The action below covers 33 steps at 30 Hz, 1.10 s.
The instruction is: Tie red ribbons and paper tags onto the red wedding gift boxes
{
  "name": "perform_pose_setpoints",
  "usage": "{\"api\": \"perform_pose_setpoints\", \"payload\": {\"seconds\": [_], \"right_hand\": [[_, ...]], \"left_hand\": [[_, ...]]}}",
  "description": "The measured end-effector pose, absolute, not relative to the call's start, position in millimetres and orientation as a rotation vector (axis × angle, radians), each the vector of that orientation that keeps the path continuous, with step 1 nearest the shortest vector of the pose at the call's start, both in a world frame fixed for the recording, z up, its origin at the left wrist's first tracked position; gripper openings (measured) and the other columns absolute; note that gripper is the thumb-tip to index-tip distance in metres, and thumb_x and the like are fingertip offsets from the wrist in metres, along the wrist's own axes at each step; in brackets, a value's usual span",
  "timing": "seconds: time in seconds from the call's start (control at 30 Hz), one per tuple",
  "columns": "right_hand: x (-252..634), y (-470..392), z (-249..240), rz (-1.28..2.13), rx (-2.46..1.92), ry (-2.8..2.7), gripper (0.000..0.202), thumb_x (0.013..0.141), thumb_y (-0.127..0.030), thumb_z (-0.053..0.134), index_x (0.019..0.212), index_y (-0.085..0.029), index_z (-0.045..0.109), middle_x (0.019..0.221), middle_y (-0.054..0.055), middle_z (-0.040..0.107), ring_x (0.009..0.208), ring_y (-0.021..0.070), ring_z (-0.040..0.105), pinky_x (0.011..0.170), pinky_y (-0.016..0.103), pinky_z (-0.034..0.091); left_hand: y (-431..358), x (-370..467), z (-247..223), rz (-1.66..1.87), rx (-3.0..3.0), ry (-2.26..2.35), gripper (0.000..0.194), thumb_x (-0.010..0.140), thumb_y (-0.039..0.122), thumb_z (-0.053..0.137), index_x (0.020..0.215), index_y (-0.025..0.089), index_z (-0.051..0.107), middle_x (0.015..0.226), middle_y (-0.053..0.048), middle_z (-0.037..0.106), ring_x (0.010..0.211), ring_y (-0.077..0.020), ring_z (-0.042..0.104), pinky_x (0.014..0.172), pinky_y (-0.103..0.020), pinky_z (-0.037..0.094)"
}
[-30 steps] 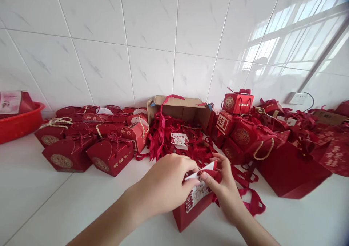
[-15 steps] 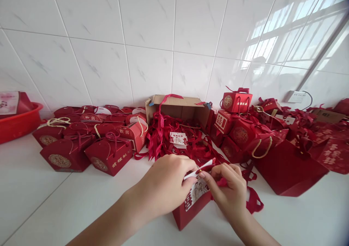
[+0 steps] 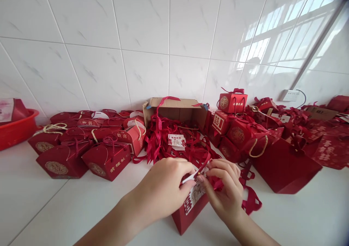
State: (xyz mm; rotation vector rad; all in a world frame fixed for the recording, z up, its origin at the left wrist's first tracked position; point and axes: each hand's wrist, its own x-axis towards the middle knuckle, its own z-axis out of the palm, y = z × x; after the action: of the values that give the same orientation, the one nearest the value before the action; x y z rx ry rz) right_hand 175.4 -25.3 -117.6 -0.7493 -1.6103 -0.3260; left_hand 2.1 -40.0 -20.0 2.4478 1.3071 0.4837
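A red gift box point(image 3: 188, 217) with a white printed card on its front stands before me, tilted, on the white surface. My left hand point(image 3: 169, 188) is closed on its top edge, thumb in front and fingers behind, where a white flap shows. At the same edge my right hand point(image 3: 225, 186) pinches a red ribbon point(image 3: 203, 164) by a small gold-coloured fitting. The fingers partly hide the ribbon's path. Just behind the hands lies a pile of loose red ribbons point(image 3: 155, 140), with a white printed card point(image 3: 176, 141) on it.
An open cardboard box point(image 3: 174, 103) lies against the tiled wall, ribbons spilling out. Finished-looking red boxes point(image 3: 107, 160) crowd the left, beside a red basin point(image 3: 19, 131). More boxes point(image 3: 242, 131) are stacked right, near a large red box point(image 3: 286, 166) and a wall socket point(image 3: 289, 95).
The ribbon now rises in a strip between my hands at the box top. My right fingers have shifted slightly and straightened. The camera view has moved a little.
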Motion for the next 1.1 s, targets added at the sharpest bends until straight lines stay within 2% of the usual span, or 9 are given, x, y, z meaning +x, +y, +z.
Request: {"api": "perform_pose_setpoints", "payload": {"seconds": [0.23, 0.37, 0.43, 0.53, 0.6, 0.73, 0.8, 0.93, 1.1], "right_hand": [[177, -20, -127, -0.142, -0.759, -1.555, 0.02, 0.079, -0.018, 0.072, 0.086, -0.021, 0.054, 0.099, 0.005, 0.058, 0.093, 0.02, 0.058, 0.08, 0.036, 0.041], [176, -17, -130, 0.388, -0.808, -1.336, 0.041, 0.072, -0.03, 0.079, 0.099, -0.026, 0.049, 0.106, 0.005, 0.055, 0.101, 0.0216, 0.058, 0.083, 0.036, 0.049], [178, -16, -126, 0.744, -0.852, -1.305, 0.048, 0.071, -0.036, 0.079, 0.107, -0.027, 0.049, 0.1, 0.004, 0.06, 0.091, 0.0216, 0.062, 0.077, 0.037, 0.052], [181, -15, -119, 1.131, -0.862, -1.348, 0.041, 0.072, -0.042, 0.076, 0.102, -0.023, 0.056, 0.086, 0.004, 0.066, 0.076, 0.0212, 0.064, 0.07, 0.036, 0.055], [183, -16, -116, 1.154, -0.837, -1.358, 0.038, 0.072, -0.043, 0.077, 0.099, -0.022, 0.06, 0.087, 0.005, 0.068, 0.078, 0.0221, 0.065, 0.072, 0.037, 0.056], [182, -20, -116, 1.137, -0.817, -1.372, 0.05, 0.072, -0.041, 0.076, 0.115, -0.024, 0.058, 0.105, 0.007, 0.067, 0.08, 0.0216, 0.066, 0.07, 0.035, 0.057], [181, -23, -116, 1.111, -0.82, -1.394, 0.05, 0.073, -0.041, 0.075, 0.117, -0.024, 0.059, 0.117, 0.009, 0.063, 0.091, 0.0245, 0.066, 0.069, 0.034, 0.057], [179, -26, -116, 1.024, -0.826, -1.424, 0.046, 0.076, -0.039, 0.073, 0.117, -0.023, 0.06, 0.126, 0.012, 0.058, 0.118, 0.0311, 0.056, 0.082, 0.037, 0.055], [180, -25, -118, 0.969, -0.802, -1.475, 0.044, 0.077, -0.041, 0.071, 0.116, -0.023, 0.061, 0.124, 0.01, 0.057, 0.115, 0.0282, 0.058, 0.093, 0.039, 0.05]], "left_hand": [[-41, 2, -18, 0.466, 2.45, 1.308, 0.018, 0.086, 0.021, 0.053, 0.083, 0.021, 0.071, 0.077, -0.001, 0.067, 0.066, -0.0154, 0.058, 0.056, -0.025, 0.035], [-41, 3, -18, 0.443, 2.456, 1.3, 0.019, 0.087, 0.02, 0.052, 0.081, 0.021, 0.07, 0.079, -0.001, 0.068, 0.068, -0.0156, 0.059, 0.057, -0.024, 0.036], [-40, 3, -20, 0.45, 2.452, 1.297, 0.02, 0.088, 0.02, 0.051, 0.08, 0.02, 0.069, 0.08, -0.001, 0.068, 0.069, -0.0155, 0.06, 0.058, -0.024, 0.037], [-39, 3, -22, 0.504, 2.426, 1.25, 0.02, 0.089, 0.023, 0.051, 0.087, 0.021, 0.071, 0.085, -0.001, 0.069, 0.074, -0.016, 0.061, 0.062, -0.025, 0.039], [-38, 1, -22, 0.546, 2.376, 1.204, 0.022, 0.09, 0.031, 0.052, 0.09, 0.022, 0.072, 0.087, -0.002, 0.07, 0.077, -0.0166, 0.061, 0.065, -0.025, 0.041], [-29, -5, -21, 0.531, 2.084, 1.129, 0.047, 0.095, 0.049, 0.037, 0.082, 0.017, 0.069, 0.078, -0.003, 0.07, 0.073, -0.0173, 0.064, 0.062, -0.026, 0.043], [-21, -7, -23, 0.536, 1.905, 1.092, 0.043, 0.096, 0.048, 0.036, 0.092, 0.017, 0.066, 0.079, -0.003, 0.071, 0.072, -0.0176, 0.066, 0.063, -0.026, 0.047], [-6, -5, -37, 0.698, 1.893, 1.177, 0.032, 0.087, 0.037, 0.057, 0.114, 0.02, 0.058, 0.089, -0.004, 0.071, 0.079, -0.0185, 0.067, 0.069, -0.029, 0.053], [3, 6, -56, 0.869, 2.05, 1.161, 0.018, 0.083, 0.029, 0.062, 0.094, 0.019, 0.071, 0.101, -0.007, 0.069, 0.088, -0.0189, 0.066, 0.077, -0.03, 0.053]]}}
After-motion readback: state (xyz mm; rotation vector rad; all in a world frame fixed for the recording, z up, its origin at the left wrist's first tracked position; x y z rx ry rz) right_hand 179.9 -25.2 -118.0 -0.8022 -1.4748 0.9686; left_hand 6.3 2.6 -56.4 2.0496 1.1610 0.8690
